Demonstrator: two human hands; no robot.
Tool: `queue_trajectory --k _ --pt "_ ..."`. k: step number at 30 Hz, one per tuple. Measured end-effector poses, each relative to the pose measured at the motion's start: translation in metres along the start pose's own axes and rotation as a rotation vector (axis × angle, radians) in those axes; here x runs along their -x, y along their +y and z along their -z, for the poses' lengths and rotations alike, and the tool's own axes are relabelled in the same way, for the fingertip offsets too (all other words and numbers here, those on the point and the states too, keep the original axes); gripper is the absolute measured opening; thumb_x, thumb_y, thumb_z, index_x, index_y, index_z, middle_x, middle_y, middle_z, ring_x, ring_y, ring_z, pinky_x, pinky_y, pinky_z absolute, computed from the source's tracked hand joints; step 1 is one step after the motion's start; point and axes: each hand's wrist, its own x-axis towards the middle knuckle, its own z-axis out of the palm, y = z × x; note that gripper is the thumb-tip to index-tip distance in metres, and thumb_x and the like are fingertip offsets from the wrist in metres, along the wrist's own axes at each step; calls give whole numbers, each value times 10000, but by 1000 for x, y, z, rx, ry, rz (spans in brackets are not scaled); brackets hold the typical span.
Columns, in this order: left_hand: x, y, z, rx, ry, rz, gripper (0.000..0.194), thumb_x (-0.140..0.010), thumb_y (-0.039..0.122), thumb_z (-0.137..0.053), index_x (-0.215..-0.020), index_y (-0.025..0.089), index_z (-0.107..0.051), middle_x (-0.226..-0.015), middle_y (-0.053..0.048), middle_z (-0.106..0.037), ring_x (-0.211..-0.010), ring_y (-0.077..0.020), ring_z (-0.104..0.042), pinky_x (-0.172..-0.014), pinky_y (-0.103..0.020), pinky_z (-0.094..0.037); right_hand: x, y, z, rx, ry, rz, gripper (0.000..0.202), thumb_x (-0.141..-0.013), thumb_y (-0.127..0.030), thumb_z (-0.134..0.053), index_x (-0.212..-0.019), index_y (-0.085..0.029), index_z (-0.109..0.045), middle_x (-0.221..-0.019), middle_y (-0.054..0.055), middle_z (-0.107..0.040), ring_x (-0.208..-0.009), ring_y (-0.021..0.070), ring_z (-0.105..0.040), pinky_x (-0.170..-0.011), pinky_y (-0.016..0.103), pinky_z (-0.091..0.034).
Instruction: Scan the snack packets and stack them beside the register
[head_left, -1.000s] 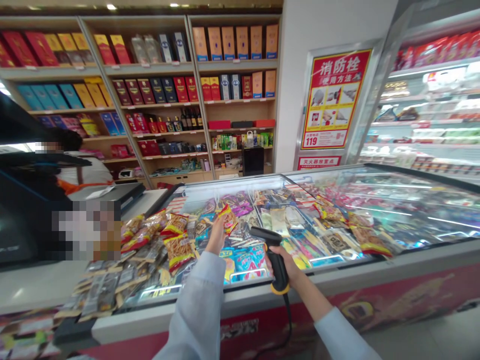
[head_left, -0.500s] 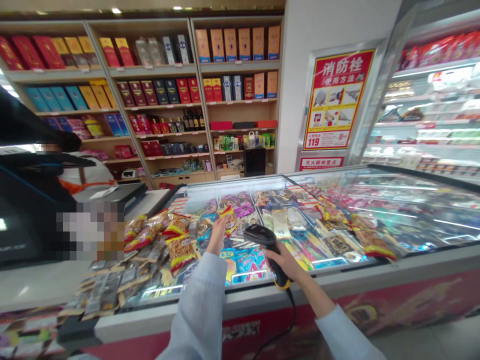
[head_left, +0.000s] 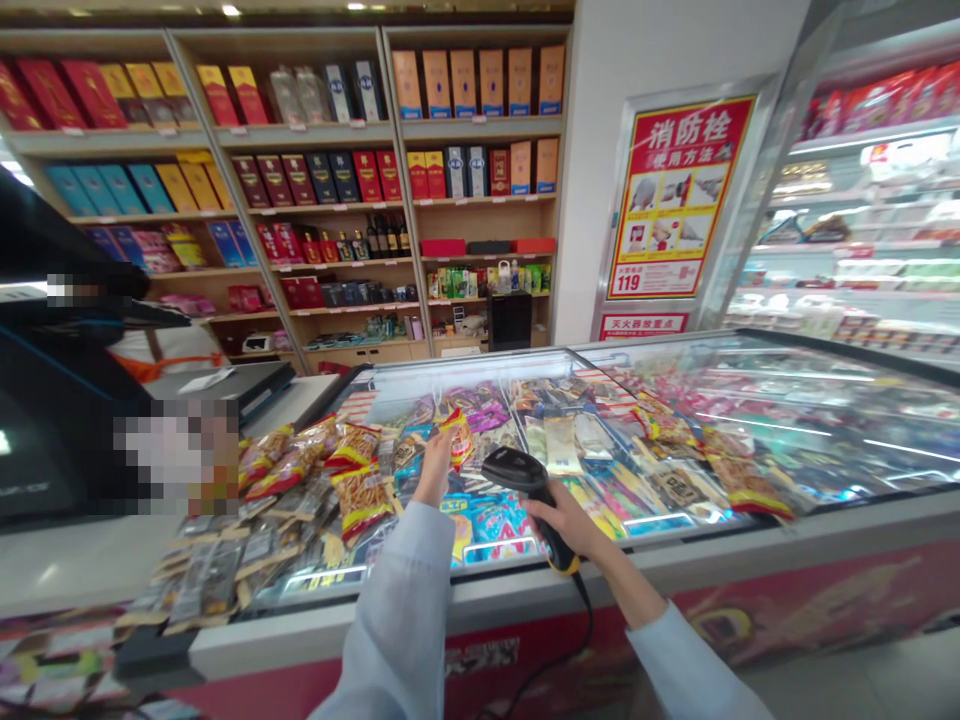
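Note:
My left hand point(head_left: 436, 468) is closed on a small red and yellow snack packet point(head_left: 459, 438), held upright over the glass-topped freezer point(head_left: 630, 590). Just right of it, my right hand point(head_left: 564, 520) grips the handle of a black barcode scanner point(head_left: 517, 470), whose head points left toward the packet. The scanner's cord hangs down over the freezer's front. Left of my left hand, red and yellow snack bags point(head_left: 361, 500) lie on the glass beside a heap of small dark packets point(head_left: 214, 575).
More snack bags point(head_left: 742, 478) lie on the freezer glass to the right. A counter point(head_left: 45, 570) with a dark monitor point(head_left: 60, 420) stands at the left, with a partly hidden person behind. Shelves of boxes point(head_left: 315, 180) line the back wall.
The scanner and my right hand have shifted very slightly left. My left hand still holds the packet in nearly the same place.

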Motion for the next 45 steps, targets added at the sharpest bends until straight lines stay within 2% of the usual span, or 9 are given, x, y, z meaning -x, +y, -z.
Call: queue_trajectory --k 7,15,21,25,31,35,42,45 --pt "7 6 -4 -28 7 31 365 -687 429 -688 -924 153 -653 -765 -64 -698 -711 -193 -679 -619 -289 -528 2 -4 -4 -22 -4 24 241 -747 -404 -604 -747 -174 -531 -486 -39 -516 -396 107 -471 -421 243 -394" --pt "9 6 -2 -19 25 47 297 -704 412 -685 -889 183 -648 -821 -71 -715 -746 -210 -689 -603 -289 -524 3 -3 -8 -38 -26 31 252 -753 -406 -612 -799 -169 -540 -482 -43 -532 -379 106 -478 -401 231 -377" --pt "6 3 -3 72 14 -19 230 -781 388 -607 -863 175 -638 -792 -65 -710 -742 -199 -687 -632 -301 -539 5 -5 -7 -8 -12 36 266 -767 -419 -598 -835 -167 -546 -488 -48 -529 -384 105 -481 -413 236 -396" --pt "0 -1 0 9 82 -46 220 -805 375 -574 -836 165 -635 -744 -54 -695 -711 -198 -678 -609 -296 -530 7 -8 -7 -12 -32 37 263 -766 -416 -601 -831 -170 -537 -486 -49 -530 -376 107 -480 -406 238 -391" --pt "-5 -5 6 47 43 56 165 -743 314 -650 -793 159 -627 -674 -36 -672 -728 -199 -671 -610 -261 -510 6 -2 -7 3 -18 26 263 -765 -410 -605 -839 -166 -543 -478 -46 -531 -371 109 -477 -399 235 -385" --pt "-6 -3 6 115 33 141 116 -749 266 -628 -809 174 -589 -665 -15 -644 -647 -171 -657 -607 -291 -532 6 4 -6 0 -1 16 270 -758 -419 -610 -830 -167 -548 -469 -49 -522 -370 111 -474 -402 236 -389" --pt "-1 9 5 385 15 321 62 -771 173 -598 -825 164 -569 -746 -37 -649 -720 -165 -651 -745 -344 -559 6 3 -8 -36 0 12 268 -761 -423 -611 -822 -173 -539 -471 -46 -529 -365 109 -475 -394 235 -382" --pt "1 11 6 401 17 349 56 -760 138 -583 -808 161 -566 -734 -39 -649 -714 -163 -647 -741 -343 -558 5 3 -9 -41 -7 5 264 -757 -420 -615 -807 -174 -532 -469 -44 -531 -366 111 -477 -389 235 -381"
